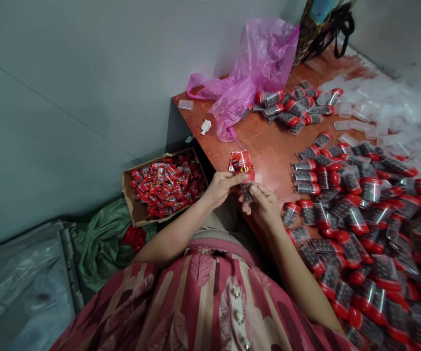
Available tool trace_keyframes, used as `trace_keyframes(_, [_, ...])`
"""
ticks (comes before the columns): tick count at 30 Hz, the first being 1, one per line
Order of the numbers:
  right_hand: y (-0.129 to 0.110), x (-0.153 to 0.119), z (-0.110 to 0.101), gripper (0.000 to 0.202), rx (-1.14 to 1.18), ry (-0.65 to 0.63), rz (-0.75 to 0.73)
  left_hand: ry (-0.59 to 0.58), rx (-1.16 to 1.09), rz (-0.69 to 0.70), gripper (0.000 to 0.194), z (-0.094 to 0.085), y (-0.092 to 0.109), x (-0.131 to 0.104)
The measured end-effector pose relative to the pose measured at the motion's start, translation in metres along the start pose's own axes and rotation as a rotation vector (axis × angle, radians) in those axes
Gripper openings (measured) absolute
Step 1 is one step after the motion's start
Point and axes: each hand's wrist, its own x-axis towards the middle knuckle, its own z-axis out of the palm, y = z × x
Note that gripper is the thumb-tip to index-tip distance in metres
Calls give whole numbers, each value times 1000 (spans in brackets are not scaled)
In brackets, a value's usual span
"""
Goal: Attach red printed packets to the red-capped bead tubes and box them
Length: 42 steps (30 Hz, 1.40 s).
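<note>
My left hand [225, 189], closed in a pinch, grips a small red printed packet [242, 161] over the table's near edge. Just below the packet, my right hand [266, 204] has its fingers closed on a small clear container with dark dotted contents [247, 192]. The container's upper end meets the packet's lower end; whether it sits inside the packet I cannot tell. Many similar red-capped containers [351, 207] lie heaped to the right of my right hand. Left of my left hand, a cardboard box [131, 204] holds a pile of small red wrapped pieces [166, 187].
The reddish-brown table [265, 151] bears a pink plastic bag [257, 63], a crumpled white scrap [206, 127] and a heap of clear empty cases [386, 107]. Green cloth [102, 246] and a plastic-covered grey container [27, 282] are at lower left, beside the wall.
</note>
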Motion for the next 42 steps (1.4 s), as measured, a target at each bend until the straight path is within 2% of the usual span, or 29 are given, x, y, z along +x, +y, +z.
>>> trace_keyframes(2, [-2, 1, 1, 30, -18, 21, -16, -2, 29, -3, 38, 0, 2, 0])
trace_keyframes(6, [-3, 2, 6, 23, -187, 174, -141, 33, 19, 5, 36, 2, -3, 0])
trace_keyframes(9, [0, 4, 9, 23, -29, 140, -94, 69, -3, 22, 37, 3, -6, 1])
trace_keyframes(11, [3, 5, 9, 30, 96, 97, -57, 148, -58, 38, 36, 2, -5, 3])
trace_keyframes(14, [4, 3, 7, 34, 144, 107, -61, 239, -140, 46, 36, -2, -3, 6])
trace_keyframes(18, [4, -2, 7, 25, 90, 182, -74, 234, -139, 45, 35, -4, -3, 6])
trace_keyframes(23, [6, -9, 15, 25, -3, 240, -95, 262, -195, 47, 35, -2, -4, 3])
trace_keyframes(27, [10, -9, 15, 24, 35, 259, -110, 199, -162, 7, 36, -3, -7, -3])
trace_keyframes(31, [12, -10, 13, 25, 47, 246, -93, 212, -157, -4, 35, -6, -8, -10])
trace_keyframes(37, [13, -18, 15, 25, -127, 277, -178, 234, -240, 13, 35, 0, -8, -13])
trace_keyframes(42, [17, -15, 19, 24, 74, 280, -130, 212, -253, 10, 37, 7, -18, -22])
